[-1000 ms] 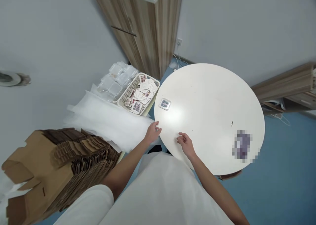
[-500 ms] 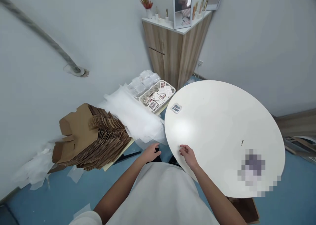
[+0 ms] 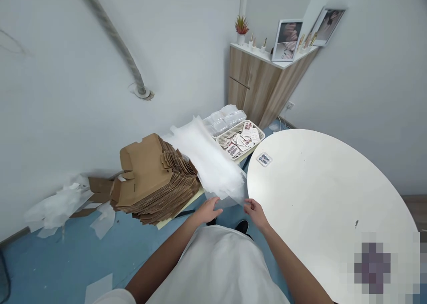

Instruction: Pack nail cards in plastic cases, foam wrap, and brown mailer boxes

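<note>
A pile of thin, translucent white packing sheets (image 3: 216, 161) lies in front of me, its near edge hanging over the side table. My right hand (image 3: 256, 214) is closed at the near right corner of these sheets, beside the round table's rim, and pinches a sheet's edge between the fingertips. Just below the near edge of the pile is my left hand (image 3: 207, 211), thumb and fingers apart, holding nothing. To its left stands a thick stack of flat brown cardboard boxes (image 3: 156, 184).
A basket of printed cards (image 3: 240, 139) and clear plastic boxes (image 3: 225, 117) sit behind the sheets. On the right is a white round table (image 3: 320, 184) bearing a small clear case (image 3: 264, 159). A wooden cabinet (image 3: 253, 81) fills the corner. Loose sheets (image 3: 56, 206) lie at left.
My view has turned left, so everything sits further right. My right hand has come to the corner of the sheets and closed on it. The left hand has opened near their edge.
</note>
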Motion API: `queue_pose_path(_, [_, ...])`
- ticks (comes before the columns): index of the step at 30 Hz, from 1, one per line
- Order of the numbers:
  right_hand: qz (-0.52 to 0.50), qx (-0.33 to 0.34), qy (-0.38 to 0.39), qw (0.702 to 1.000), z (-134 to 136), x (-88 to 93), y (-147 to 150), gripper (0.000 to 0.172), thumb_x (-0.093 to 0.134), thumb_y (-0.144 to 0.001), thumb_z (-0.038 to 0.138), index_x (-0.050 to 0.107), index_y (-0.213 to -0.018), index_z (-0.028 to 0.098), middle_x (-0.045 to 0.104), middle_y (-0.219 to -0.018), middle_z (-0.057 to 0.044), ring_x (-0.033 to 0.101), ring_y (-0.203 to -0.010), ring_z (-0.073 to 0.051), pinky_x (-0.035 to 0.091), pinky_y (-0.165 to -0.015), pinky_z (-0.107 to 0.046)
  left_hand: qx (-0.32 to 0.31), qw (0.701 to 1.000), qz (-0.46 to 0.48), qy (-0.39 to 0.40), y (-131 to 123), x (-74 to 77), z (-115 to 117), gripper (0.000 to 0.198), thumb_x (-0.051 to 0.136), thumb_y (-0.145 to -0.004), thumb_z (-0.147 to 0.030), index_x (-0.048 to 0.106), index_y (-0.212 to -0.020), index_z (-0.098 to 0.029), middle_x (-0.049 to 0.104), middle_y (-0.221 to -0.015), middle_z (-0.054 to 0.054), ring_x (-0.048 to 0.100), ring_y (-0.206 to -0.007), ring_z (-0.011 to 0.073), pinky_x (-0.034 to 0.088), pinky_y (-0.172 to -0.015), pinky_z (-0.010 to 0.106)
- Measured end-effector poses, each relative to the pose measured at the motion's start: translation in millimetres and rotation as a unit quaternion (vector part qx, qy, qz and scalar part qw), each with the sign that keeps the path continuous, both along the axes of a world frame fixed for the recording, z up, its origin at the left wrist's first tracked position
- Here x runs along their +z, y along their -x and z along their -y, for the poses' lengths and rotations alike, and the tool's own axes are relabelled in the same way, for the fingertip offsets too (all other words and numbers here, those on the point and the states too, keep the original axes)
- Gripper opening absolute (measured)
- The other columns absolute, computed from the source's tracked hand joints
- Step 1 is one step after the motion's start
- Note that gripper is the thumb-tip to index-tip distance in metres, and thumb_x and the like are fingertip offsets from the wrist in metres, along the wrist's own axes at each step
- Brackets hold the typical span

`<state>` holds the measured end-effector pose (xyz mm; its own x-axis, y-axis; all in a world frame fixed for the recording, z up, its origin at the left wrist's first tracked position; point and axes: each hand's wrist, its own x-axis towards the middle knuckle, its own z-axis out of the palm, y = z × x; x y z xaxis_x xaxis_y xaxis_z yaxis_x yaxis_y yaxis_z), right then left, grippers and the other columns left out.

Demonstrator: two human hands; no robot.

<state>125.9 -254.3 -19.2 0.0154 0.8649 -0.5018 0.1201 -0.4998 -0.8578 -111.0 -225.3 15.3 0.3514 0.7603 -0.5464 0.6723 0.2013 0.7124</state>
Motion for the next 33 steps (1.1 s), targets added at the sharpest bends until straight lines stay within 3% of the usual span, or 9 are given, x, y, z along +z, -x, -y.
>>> queue_pose_path(4, [0.087,0.068,-0.03,0.993,-45,-0.9,41,0.048,0.057,-0.069,0.041,0.054,-0.11,0.017,0.064,-0.088,-0.006,0.06,-0.081,-0.02,0.046,-0.076,-0.036,0.049,0.995,0.028,-0.077,16,-13.6,-20,0.053,0.055,-0.074,-0.036,0.046,-0.121,-0.013,0.049,-0.126,0.015,0.047,-0.115,0.026,0.038,-0.095,0.036])
queue_pose_path(7, [0.17,0.1,-0.077,0.977,-82,-1.6,70,0.051,0.057,-0.069,0.041,0.053,-0.114,0.017,0.055,-0.117,-0.011,0.054,-0.104,-0.025,0.041,-0.087,-0.04,0.091,0.988,0.054,-0.115,18,-17.7,-41,0.049,0.055,-0.075,-0.032,0.046,-0.12,-0.015,0.047,-0.127,0.013,0.048,-0.114,0.0241,0.037,-0.097,0.037])
queue_pose_path(10, [0.239,0.101,-0.115,0.959,-112,-3.8,90,0.056,0.057,-0.07,0.04,0.049,-0.12,0.017,0.049,-0.126,-0.011,0.044,-0.118,-0.026,0.033,-0.098,-0.041,0.109,0.982,0.066,-0.138,16,-16.7,-57,0.051,0.053,-0.076,-0.031,0.042,-0.124,-0.017,0.043,-0.131,0.012,0.052,-0.109,0.0229,0.039,-0.096,0.038])
queue_pose_path(14, [0.314,0.167,-0.086,0.93,-134,-8.4,106,0.055,0.055,-0.074,0.037,0.046,-0.124,0.016,0.05,-0.127,-0.01,0.047,-0.116,-0.024,0.038,-0.094,-0.035,0.086,0.988,0.048,-0.117,17,-19.9,-63,0.056,0.054,-0.076,-0.033,0.04,-0.126,-0.013,0.037,-0.136,0.014,0.034,-0.126,0.0255,0.026,-0.105,0.038])
queue_pose_path(18, [0.375,0.165,-0.075,0.909,-137,-8.8,115,0.034,0.044,-0.082,0.027,0.057,-0.112,0.02,0.064,-0.105,-0.008,0.059,-0.096,-0.022,0.044,-0.081,-0.033,0.11,0.989,0.069,-0.07,21,-31.8,-59,0.057,0.056,-0.074,-0.034,0.042,-0.126,-0.014,0.04,-0.135,0.014,0.035,-0.126,0.0265,0.027,-0.105,0.037])
queue_pose_path(21, [0.387,0.145,-0.092,0.906,-135,-3.8,116,0.032,0.038,-0.085,0.027,0.061,-0.105,0.02,0.066,-0.1,-0.008,0.06,-0.093,-0.023,0.044,-0.08,-0.034,0.171,0.977,0.125,-0.02,20,-39.0,-58,0.058,0.059,-0.073,-0.034,0.042,-0.125,-0.014,0.041,-0.134,0.016,0.042,-0.12,0.0274,0.034,-0.099,0.037])
queue_pose_path(27, [0.368,0.104,-0.298,0.874,-112,11.0,105,0.028,0.042,-0.083,0.029,0.066,-0.091,0.019,0.062,-0.104,-0.011,0.056,-0.098,-0.022,0.042,-0.086,-0.037,0.358,0.895,0.257,0.072,4,-31.6,-70,0.067,0.064,-0.07,-0.04,0.037,-0.126,-0.016,0.04,-0.133,0.019,0.049,-0.113,0.0251,0.04,-0.09,0.034])
queue_pose_path(30, [0.324,0.146,-0.328,0.875,-95,19.6,100,0.024,0.046,-0.082,0.03,0.067,-0.09,0.021,0.06,-0.106,-0.01,0.055,-0.1,-0.023,0.04,-0.088,-0.041,0.424,0.845,0.308,0.106,-6,-23.5,-74,0.06,0.062,-0.072,-0.042,0.038,-0.123,-0.02,0.05,-0.124,0.015,0.055,-0.104,0.0208,0.046,-0.08,0.03])
queue_pose_path(33, [0.239,0.245,-0.324,0.882,-85,27.2,90,0.022,0.053,-0.079,0.037,0.066,-0.092,0.025,0.055,-0.117,-0.008,0.05,-0.109,-0.023,0.036,-0.093,-0.041,0.466,0.823,0.31,0.092,-15,-19.6,-74,0.039,0.062,-0.072,-0.031,0.047,-0.106,-0.02,0.061,-0.104,0.009,0.06,-0.087,0.017,0.049,-0.066,0.026])
